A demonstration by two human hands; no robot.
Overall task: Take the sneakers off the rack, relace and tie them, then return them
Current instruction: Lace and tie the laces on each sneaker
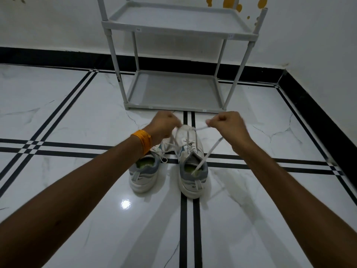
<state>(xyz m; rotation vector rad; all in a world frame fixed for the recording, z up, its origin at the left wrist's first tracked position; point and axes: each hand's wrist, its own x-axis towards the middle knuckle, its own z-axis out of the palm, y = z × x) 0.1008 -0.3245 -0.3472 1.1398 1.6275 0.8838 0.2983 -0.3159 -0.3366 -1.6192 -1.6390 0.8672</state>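
Observation:
Two white and grey sneakers stand side by side on the floor, heels toward me. The right sneaker (191, 167) has its white lace (210, 149) pulled out to both sides above the toe. My left hand (164, 124) is shut on one lace end, up and left of the toe. My right hand (226, 124) is shut on the other end, which trails back down into the shoe's opening. The left sneaker (144, 175) sits partly under my left wrist, its lace loose. The grey rack (173, 89) stands just behind the shoes, both visible shelves bare.
The floor is glossy white marble tile with black stripe lines. A black skirting (318, 105) runs along the white walls behind and to the right. An orange band (142, 142) circles my left wrist.

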